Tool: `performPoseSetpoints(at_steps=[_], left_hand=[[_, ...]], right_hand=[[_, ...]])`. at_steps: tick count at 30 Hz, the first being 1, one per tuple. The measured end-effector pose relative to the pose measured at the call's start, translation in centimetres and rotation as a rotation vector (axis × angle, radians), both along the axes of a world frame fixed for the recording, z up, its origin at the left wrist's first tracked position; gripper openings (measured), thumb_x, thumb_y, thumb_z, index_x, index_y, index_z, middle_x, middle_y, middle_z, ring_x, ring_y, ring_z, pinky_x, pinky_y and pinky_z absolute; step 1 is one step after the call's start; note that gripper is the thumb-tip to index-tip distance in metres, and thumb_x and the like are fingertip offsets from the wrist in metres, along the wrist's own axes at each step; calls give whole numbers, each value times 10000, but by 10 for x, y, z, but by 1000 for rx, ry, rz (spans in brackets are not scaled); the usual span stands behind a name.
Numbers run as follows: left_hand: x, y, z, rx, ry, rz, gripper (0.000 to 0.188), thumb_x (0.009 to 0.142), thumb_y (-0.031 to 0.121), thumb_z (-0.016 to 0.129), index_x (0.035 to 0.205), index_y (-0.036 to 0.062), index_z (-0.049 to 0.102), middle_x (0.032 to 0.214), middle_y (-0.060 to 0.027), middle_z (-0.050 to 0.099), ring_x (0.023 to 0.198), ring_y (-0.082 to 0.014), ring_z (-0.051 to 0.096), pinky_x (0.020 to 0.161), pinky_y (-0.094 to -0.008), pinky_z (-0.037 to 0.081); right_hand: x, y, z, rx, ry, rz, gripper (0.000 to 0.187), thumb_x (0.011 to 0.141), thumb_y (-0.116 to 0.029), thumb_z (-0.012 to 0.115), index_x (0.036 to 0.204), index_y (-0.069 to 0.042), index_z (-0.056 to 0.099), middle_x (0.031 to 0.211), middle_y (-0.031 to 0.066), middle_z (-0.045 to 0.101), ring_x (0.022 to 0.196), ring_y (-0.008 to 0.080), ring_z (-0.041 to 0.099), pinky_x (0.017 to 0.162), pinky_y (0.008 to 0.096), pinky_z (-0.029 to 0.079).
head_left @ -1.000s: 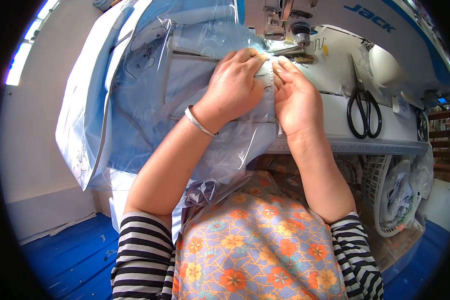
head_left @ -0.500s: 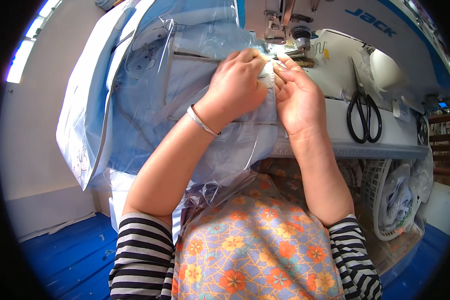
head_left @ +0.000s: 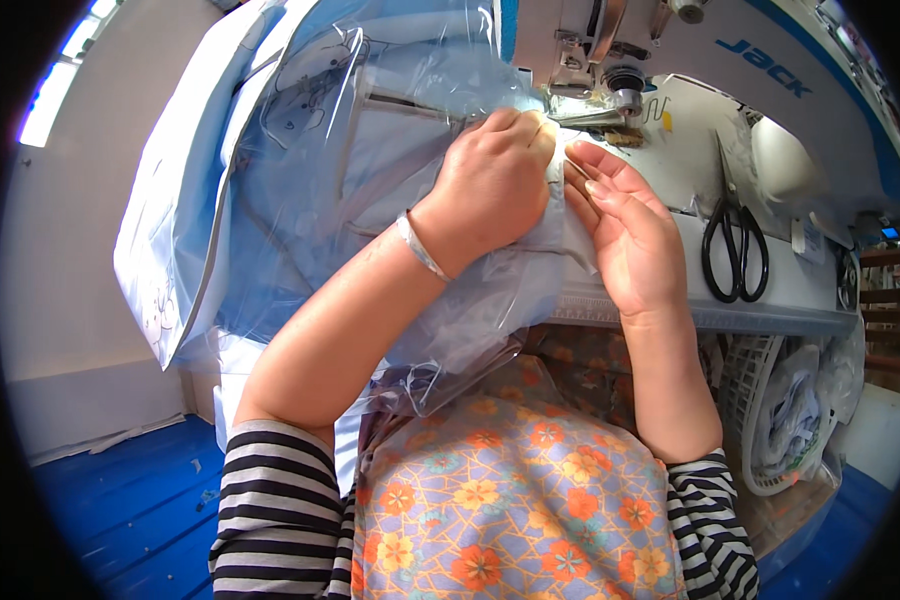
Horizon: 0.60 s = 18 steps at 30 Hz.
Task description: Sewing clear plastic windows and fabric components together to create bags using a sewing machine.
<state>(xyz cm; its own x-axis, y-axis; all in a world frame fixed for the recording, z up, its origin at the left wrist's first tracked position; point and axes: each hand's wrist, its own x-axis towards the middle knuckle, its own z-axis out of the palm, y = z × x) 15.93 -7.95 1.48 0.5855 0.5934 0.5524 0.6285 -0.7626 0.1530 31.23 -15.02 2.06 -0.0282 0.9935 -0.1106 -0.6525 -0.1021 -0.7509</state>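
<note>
A large pale blue and white fabric piece with grey trim and clear plastic film (head_left: 300,190) lies bunched across the left and middle of the sewing machine's bed. My left hand (head_left: 500,175), a silvery bangle at its wrist, is closed on the piece's right edge, close below the needle area. The fingertips are partly hidden there. Just right of that edge is my right hand (head_left: 630,225), palm turned up, fingers loosely stretched and the thumb lying near them. I see nothing held in it. The sewing machine's presser foot area (head_left: 595,120) is just beyond both hands.
Black-handled scissors (head_left: 735,245) lie right of my right hand on the machine table. A ruler strip (head_left: 610,310) runs along its front edge. Below at the right stands a white plastic basket (head_left: 745,400) with fabric and bags. The sewing machine's arm (head_left: 740,60) spans the upper right.
My right hand has shifted right and nearer to me, away from my left hand. The left hand, still on the fabric edge, appears slightly farther right and lower. The view has shifted a little.
</note>
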Motion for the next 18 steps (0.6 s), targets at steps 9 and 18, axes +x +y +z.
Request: performPoseSetpoints(at_steps=[9, 18], left_hand=[[-2, 6, 3, -23, -17, -38, 246, 661, 46, 573, 893, -21, 621, 904, -133, 602, 920, -293, 577, 814, -386, 499], [-1, 2, 13, -113, 67, -70, 229, 664, 61, 563, 872, -22, 612, 909, -154, 610, 920, -316, 580, 828, -405, 496]], right_hand=[[32, 52, 11, 152, -417, -250, 293, 828, 1, 626, 1121, 11, 605, 1059, 60, 639, 983, 137, 567, 906, 291, 429], [49, 67, 21, 548, -1237, -432, 171, 803, -71, 681, 936, 33, 652, 732, 102, 679, 646, 134, 628, 617, 262, 492]])
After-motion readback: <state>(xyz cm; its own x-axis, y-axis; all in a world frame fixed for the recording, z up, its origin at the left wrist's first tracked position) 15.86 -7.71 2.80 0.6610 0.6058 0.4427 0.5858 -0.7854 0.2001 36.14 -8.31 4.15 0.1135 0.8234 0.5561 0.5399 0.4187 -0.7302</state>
